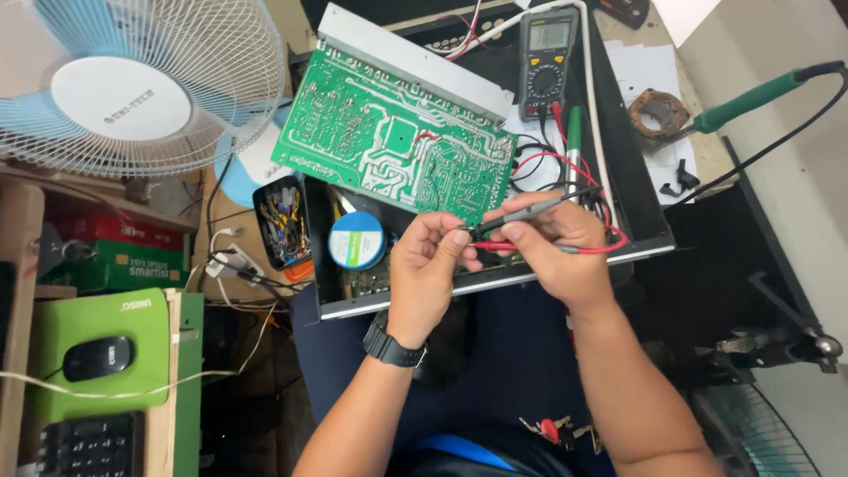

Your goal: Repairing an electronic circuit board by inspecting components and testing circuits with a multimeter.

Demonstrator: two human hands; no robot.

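Observation:
A green circuit board [389, 141] lies tilted, solder side up, over an open black metal chassis [645, 238]. My right hand [561, 243] holds a black test probe [530, 210] and a red test probe [583, 250], their tips pointing left at the board's near edge. My left hand [428, 269], with a black wristwatch [395, 347], pinches at the probe tips just below the board's lower corner. Red and black leads run up to a grey multimeter [548, 57] lying at the chassis's far end.
A white and blue desk fan [132, 79] stands at far left. A soldering iron with a green handle [746, 99] rests at right beside a brown wire coil [658, 110]. A parts box [283, 221], a solder reel [357, 239], a mouse [97, 356] and a keyboard [88, 444] sit left.

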